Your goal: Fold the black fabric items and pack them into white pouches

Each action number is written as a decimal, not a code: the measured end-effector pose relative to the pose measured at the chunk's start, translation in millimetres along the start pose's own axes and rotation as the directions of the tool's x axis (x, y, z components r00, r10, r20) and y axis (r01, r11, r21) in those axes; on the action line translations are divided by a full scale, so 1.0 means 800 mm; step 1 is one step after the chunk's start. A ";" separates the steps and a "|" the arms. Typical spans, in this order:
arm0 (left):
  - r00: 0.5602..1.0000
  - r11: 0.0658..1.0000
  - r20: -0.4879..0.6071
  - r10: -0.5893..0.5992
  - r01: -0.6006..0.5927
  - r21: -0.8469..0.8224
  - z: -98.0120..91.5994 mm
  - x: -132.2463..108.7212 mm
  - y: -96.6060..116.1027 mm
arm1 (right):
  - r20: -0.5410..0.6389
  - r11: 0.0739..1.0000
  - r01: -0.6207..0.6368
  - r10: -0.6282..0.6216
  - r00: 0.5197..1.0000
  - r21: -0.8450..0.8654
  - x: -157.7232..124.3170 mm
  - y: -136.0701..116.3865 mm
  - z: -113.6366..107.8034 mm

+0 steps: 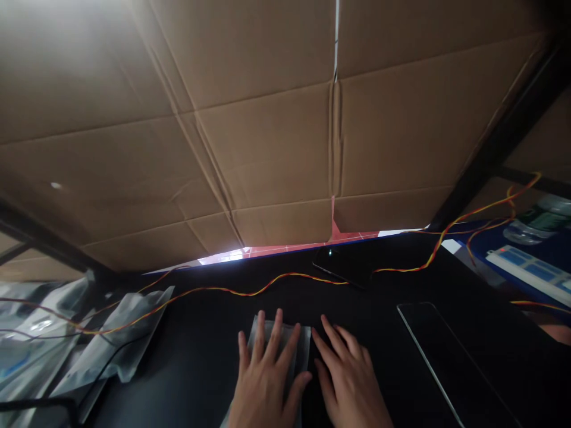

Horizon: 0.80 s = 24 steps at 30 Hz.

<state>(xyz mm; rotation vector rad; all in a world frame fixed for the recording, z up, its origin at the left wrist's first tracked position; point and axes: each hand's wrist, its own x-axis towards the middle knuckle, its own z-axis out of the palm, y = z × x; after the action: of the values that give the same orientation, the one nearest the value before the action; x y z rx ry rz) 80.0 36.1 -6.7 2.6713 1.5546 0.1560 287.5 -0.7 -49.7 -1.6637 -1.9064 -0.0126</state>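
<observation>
Under my left hand (267, 374) lies a translucent plastic bag (304, 345), flat on the black table (191, 351). The fingers of that hand are spread across it, palm down. Beside the bag's right edge rests my right hand (348, 374), its fingers stretched out and pointing forward; the index fingertip is at the edge of the bag. Neither hand grips anything. What the bag holds, if anything, is hidden under the left hand.
A twisted red and yellow wire (250, 293) runs across the table, over a dark phone (345, 266). To the right lies a dark, glossy flat panel (446, 351). More plastic bags (120, 333) are at left. A clear bottle (537, 220) stands at right. Cardboard (276, 148) walls the back.
</observation>
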 end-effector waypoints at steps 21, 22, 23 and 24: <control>0.958 0.964 -0.107 -0.265 0.265 -0.020 0.025 0.014 0.013 | 0.209 0.918 -0.318 0.272 0.939 0.235 0.061 -0.038 0.008; 0.957 0.962 -0.100 -0.273 0.272 -0.021 0.025 0.015 0.014 | 0.207 0.918 -0.315 0.268 0.941 0.242 0.052 -0.042 0.008; 0.956 0.961 -0.094 -0.277 0.276 -0.022 0.024 0.016 0.014 | 0.205 0.917 -0.310 0.263 0.943 0.251 0.044 -0.044 0.007; 0.956 0.960 -0.095 -0.279 0.278 -0.021 0.023 0.017 0.015 | 0.202 0.916 -0.305 0.257 0.945 0.261 0.037 -0.046 0.006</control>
<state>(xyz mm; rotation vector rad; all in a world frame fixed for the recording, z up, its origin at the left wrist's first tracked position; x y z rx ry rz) 98.9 42.1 -23.1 2.4364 1.9334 0.2820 251.2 19.6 -27.2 -1.7588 -1.6659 0.5106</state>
